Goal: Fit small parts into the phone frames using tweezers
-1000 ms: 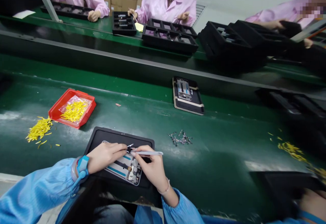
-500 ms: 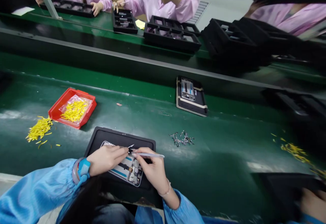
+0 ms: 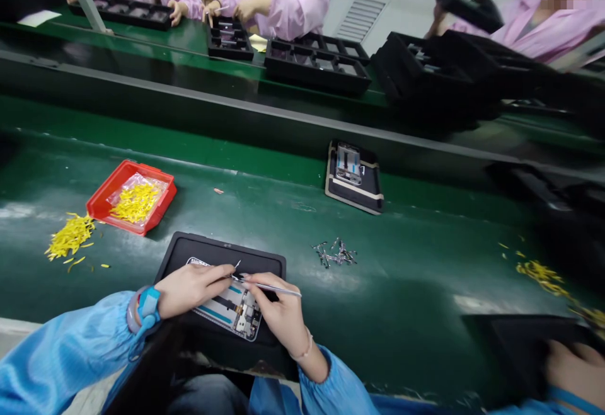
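Note:
An opened phone point(image 3: 224, 314) with exposed inner parts and blue strips lies on a black tray point(image 3: 258, 256) in front of me. Over its upper edge, my left hand point(image 3: 193, 288) pinches a small dark part point(image 3: 239, 275) with a pale thin tip sticking up. My right hand point(image 3: 283, 317) grips slim silver tweezers point(image 3: 278, 289), their back end pointing right. The tweezers' tips meet the small part at my left fingertips, where fingers partly hide it. My left forearm and hand cover the phone's left side.
A red bin point(image 3: 163, 204) of yellow strips stands left, beside a loose yellow pile point(image 3: 70, 237). Small metallic parts point(image 3: 334, 253) lie right of my tray. Another phone point(image 3: 348, 163) rests on a black board further back. A neighbour's hand point(image 3: 574, 371) is at right; people in pink work opposite.
The small part's pale tip has turned to point more steeply up between my fingers. My hands stay over the phone. Opposite, a person's hand has dropped to a tray, and another person's black tray has tilted.

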